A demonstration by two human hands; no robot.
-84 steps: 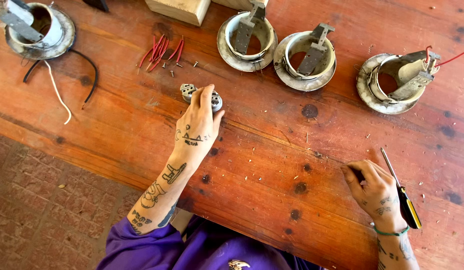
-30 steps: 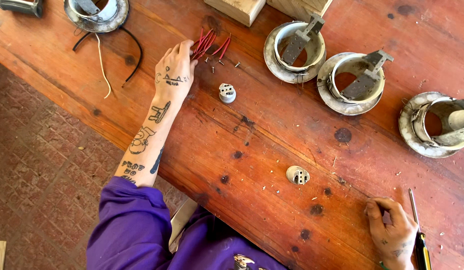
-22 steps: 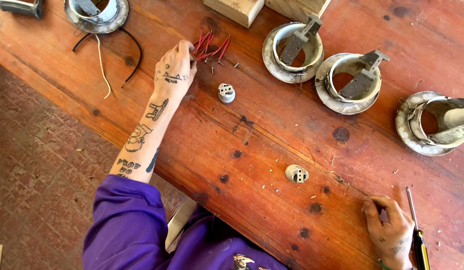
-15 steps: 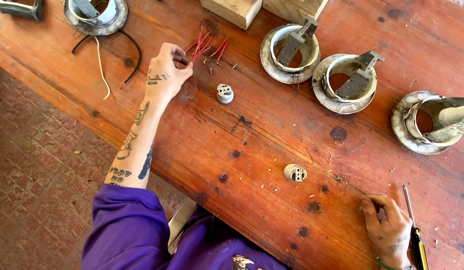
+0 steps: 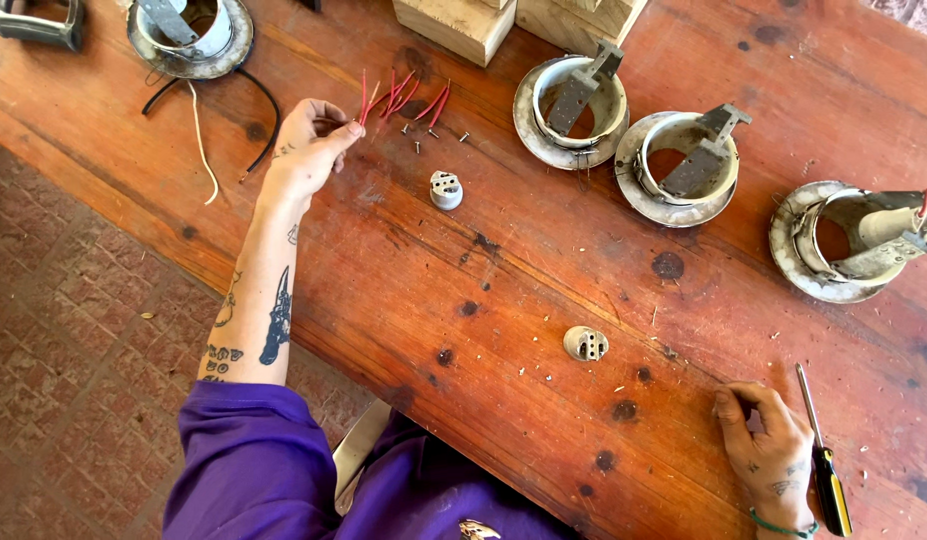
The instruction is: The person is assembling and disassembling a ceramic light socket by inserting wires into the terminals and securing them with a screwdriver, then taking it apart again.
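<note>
Starting at the far left, a metal recessed-light housing (image 5: 189, 35) is sitting at the top edge of the wooden tabletop (image 5: 544, 300) with black and white wires (image 5: 209, 140) trailing out of it. Just right of that, the left hand (image 5: 309, 150) is pinching one short red wire (image 5: 364, 95) between thumb and fingertips, lifting it off the little pile of red wire pieces (image 5: 414, 100) lying next to it. A few small screws (image 5: 424, 135) are scattered right under that pile.

Moving along, a white ceramic lamp socket (image 5: 446, 188) is sitting near the wires, and a second, beige socket (image 5: 586, 343) is lying on its own lower down, mid-table. Neither one is looking wired up as far as I can tell.

Up top there are wood blocks (image 5: 464, 20), then three more housings in a row (image 5: 574, 100) (image 5: 684, 165) (image 5: 849, 240); the rightmost one is showing a bit of red wire at its edge, the middle two are looking bare.

Far right, the right hand (image 5: 774, 460) is resting flat on the tabletop, fingers loosely curled, gripping nothing, with a black-and-yellow screwdriver (image 5: 822, 465) lying just beside it.

So going by this, it's early days: parts are laid out, one wire is in hand, sockets are waiting.
</note>
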